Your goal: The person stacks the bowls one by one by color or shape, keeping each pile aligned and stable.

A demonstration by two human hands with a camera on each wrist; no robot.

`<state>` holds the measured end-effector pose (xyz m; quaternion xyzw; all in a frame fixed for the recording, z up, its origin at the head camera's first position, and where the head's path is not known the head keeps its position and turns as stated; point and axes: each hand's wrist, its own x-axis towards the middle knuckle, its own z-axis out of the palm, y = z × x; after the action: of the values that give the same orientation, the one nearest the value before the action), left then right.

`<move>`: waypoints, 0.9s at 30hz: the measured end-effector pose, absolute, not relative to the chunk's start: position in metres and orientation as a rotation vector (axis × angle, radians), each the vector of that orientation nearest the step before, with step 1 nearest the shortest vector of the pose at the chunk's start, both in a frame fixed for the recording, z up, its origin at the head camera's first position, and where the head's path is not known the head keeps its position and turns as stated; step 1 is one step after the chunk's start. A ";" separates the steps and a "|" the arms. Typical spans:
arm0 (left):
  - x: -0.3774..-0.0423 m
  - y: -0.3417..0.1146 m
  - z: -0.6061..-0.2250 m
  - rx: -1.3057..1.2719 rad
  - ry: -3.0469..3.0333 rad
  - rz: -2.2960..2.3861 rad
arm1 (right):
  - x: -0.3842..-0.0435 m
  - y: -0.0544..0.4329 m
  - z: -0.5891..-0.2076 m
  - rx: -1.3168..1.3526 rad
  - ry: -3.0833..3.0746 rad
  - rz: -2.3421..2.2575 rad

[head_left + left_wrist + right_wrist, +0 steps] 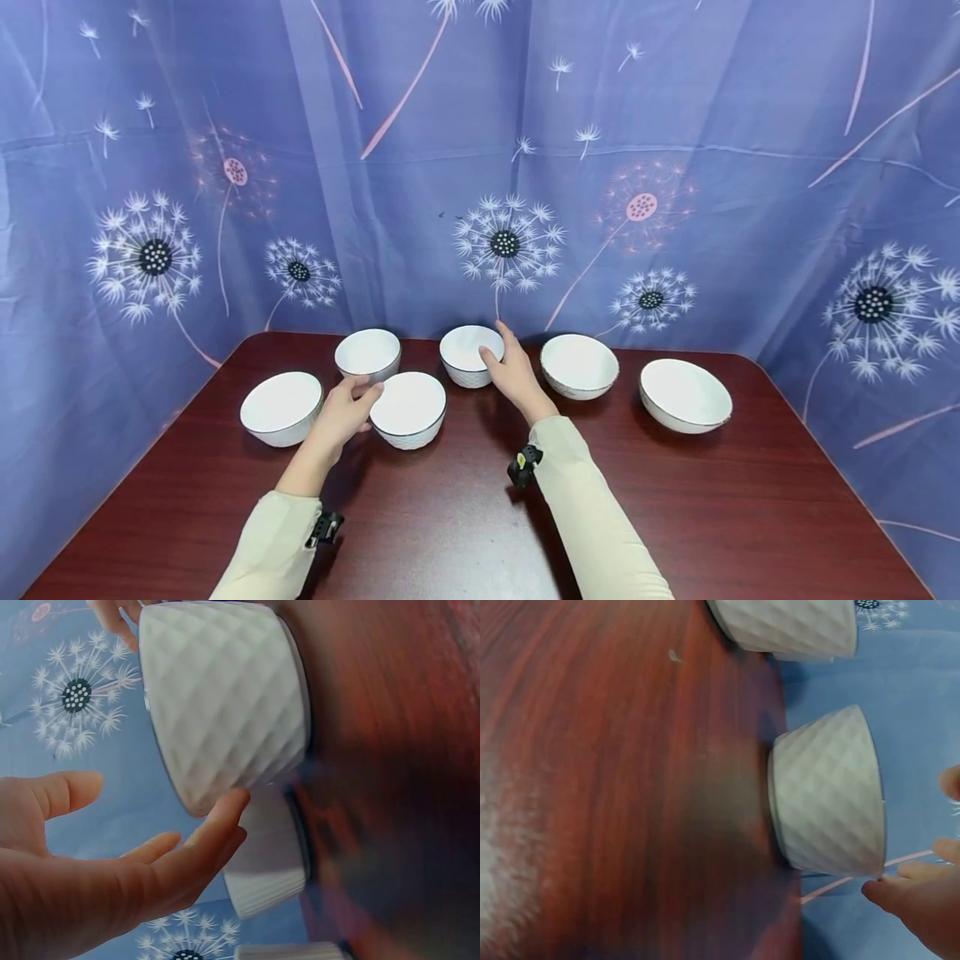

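Beside the left wall of the front white bowl [408,407] is my left hand [347,417]. In the left wrist view, that bowl [225,697] shows a diamond-textured wall. A fingertip comes right at its lower edge there, with the thumb [71,791] standing apart. My right hand [515,372] reaches to the right side of the back middle white bowl [468,375], its thumb near the rim. In the right wrist view this bowl [829,795] is also diamond-textured, a fingertip close to its rim. Both bowls stand upright on the table.
Further white bowls stand on the dark red table [450,517]: one at the left [281,408], a ribbed one behind my left hand [367,352], and two at the right, a nearer bowl [579,367] and a farther bowl [686,396]. A blue dandelion-patterned curtain [420,208] hangs behind.
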<state>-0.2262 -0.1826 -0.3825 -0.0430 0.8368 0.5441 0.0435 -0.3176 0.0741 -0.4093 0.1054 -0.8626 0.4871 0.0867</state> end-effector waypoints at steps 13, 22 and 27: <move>-0.235 -0.182 -0.401 -0.165 2.292 1.831 | -0.323 0.072 -0.425 0.136 -2.573 1.559; -0.236 -0.185 -0.407 -0.175 2.166 1.901 | -0.324 0.069 -0.430 0.043 -2.586 1.669; -0.237 -0.186 -0.410 -0.192 2.149 1.914 | -0.326 0.066 -0.433 -0.034 -2.475 1.872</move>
<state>-0.2370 -0.1860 -0.4096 -0.0661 0.7389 0.6581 0.1283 -0.3258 0.0661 -0.4327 -0.0109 -0.7974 0.6031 0.0190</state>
